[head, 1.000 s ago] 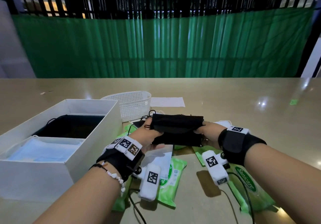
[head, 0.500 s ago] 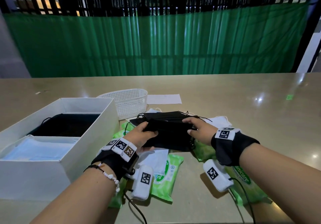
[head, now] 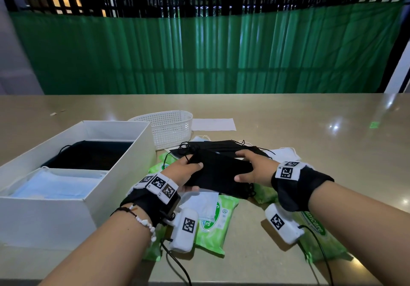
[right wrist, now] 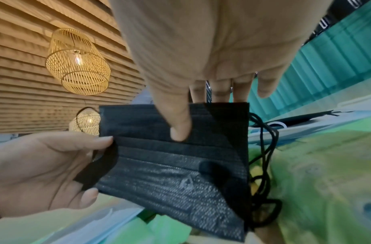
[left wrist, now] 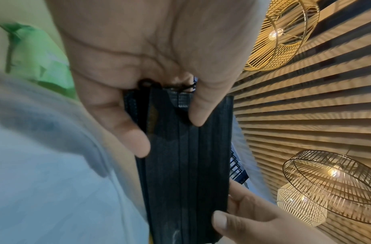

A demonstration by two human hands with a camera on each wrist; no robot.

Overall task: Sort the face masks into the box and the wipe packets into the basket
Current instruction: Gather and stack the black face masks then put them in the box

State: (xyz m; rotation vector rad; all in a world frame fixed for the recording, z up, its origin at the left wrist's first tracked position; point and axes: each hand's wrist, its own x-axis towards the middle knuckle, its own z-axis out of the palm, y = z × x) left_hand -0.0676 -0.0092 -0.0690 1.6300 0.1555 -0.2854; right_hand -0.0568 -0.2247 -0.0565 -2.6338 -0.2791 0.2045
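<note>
A stack of black face masks (head: 218, 174) hangs between my two hands just above the table. My left hand (head: 188, 173) grips its left end (left wrist: 180, 132), thumb on top and fingers beneath. My right hand (head: 246, 170) grips the right end (right wrist: 180, 148), thumb against its near face, ear loops dangling. More black masks (head: 224, 147) and white masks (head: 285, 153) lie behind on the table. Green wipe packets (head: 211, 223) lie under my wrists. The white box (head: 124, 172) at left holds black masks (head: 88, 154) and blue masks (head: 55, 184). The white mesh basket (head: 169, 128) stands behind it.
A white sheet of paper (head: 213, 124) lies beyond the basket. Another green packet (head: 319, 237) lies under my right forearm. Black cables (head: 177, 265) trail from the wrist cameras toward the table's near edge. A green curtain (head: 199, 52) hangs past the table's far edge.
The mask stack has come down from chest height toward the table and tilted flatter. Both hands kept their hold on its ends.
</note>
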